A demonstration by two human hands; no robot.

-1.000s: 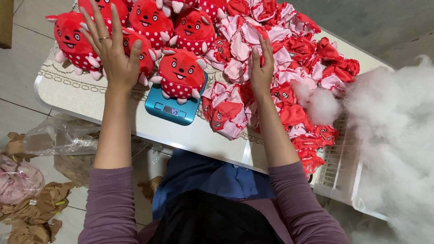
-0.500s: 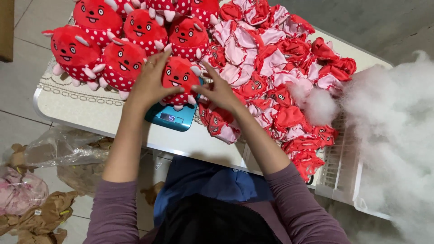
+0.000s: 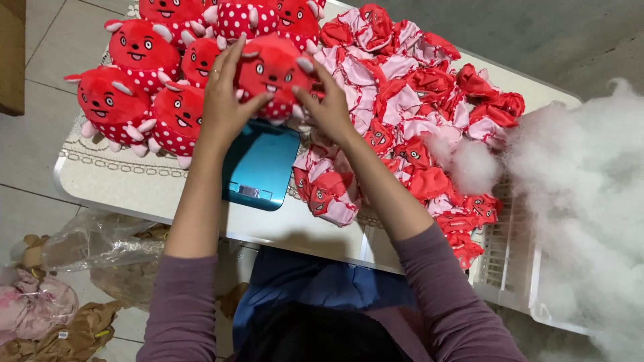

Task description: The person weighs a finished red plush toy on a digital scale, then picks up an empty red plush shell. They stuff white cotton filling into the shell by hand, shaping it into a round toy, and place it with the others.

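Together, the left hand and the right hand grip one stuffed red plush toy from either side, fingers curled onto its round body (its cartoon face and small white horns turned up toward the camera). The toy is lifted just above the teal kitchen scale, which lies flat on the white surface. To the left of the hands sits a cluster of finished red plush toys, packed touching one another. To the right lies a heap of unstuffed red-and-pink toy skins, limp and crumpled. A small tuft of white stuffing rests on that heap, and a large mass of white fibre fill billows beside a white plastic basket at the far right.
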